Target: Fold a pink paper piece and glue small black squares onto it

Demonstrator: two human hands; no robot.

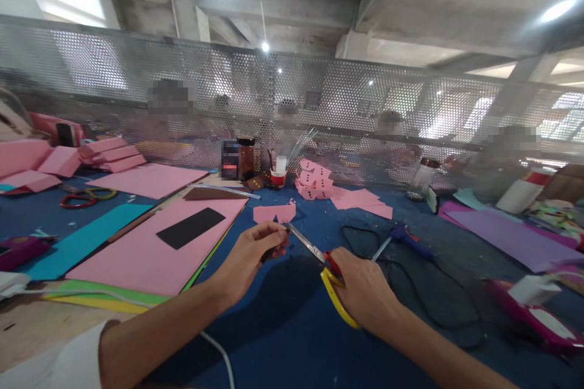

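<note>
Lower centre of the frame: scissors (314, 253) with yellow handles, blades close together, tips pointing up-left; the right hand (365, 295) is closed through the handles; the left hand (253, 255) pinches a small dark scrap (269, 253) at the blade tips, fingers tight; both hover over the blue table cover (283, 334); just above lies a pink cut-out (274, 213); to the left, a pink sheet (137, 255) bearing a black rectangle (190, 228); to the right, a glue gun (406, 236) and black cable (438, 301).
</note>
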